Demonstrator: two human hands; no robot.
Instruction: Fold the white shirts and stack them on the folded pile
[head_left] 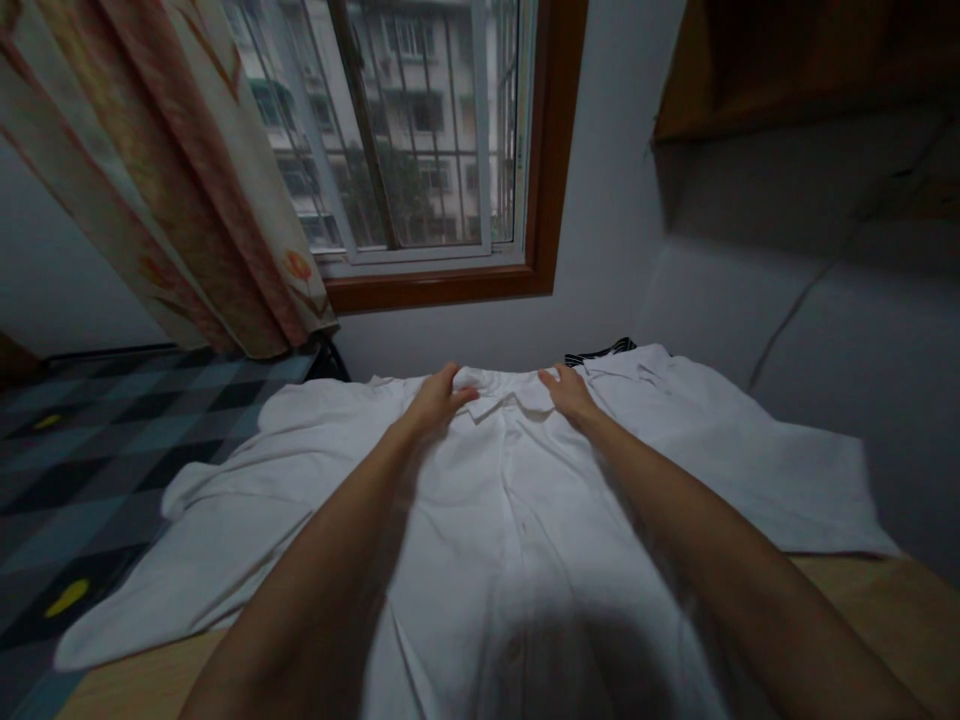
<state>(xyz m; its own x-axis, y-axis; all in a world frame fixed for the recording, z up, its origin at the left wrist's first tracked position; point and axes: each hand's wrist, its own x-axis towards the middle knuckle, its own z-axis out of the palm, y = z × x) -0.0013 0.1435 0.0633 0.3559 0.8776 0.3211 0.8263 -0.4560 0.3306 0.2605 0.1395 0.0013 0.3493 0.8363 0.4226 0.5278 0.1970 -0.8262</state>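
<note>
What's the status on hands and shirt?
Left hand and right hand both rest on the collar. White shirt spread flat, buttoned side up. Nothing in the way.

A white shirt (525,520) lies spread on the checkered bed (82,450), its hem over a wooden board (885,610).

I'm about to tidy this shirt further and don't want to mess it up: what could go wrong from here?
1. Both hands, left hand and right hand, press the collar of the white shirt; pulling unevenly could skew the collar or crease the front.
2. The left sleeve hangs past the wooden surface onto the checkered bedding, so it may drag or slip.
3. The room is dim, so wrinkles may go unnoticed.
</note>
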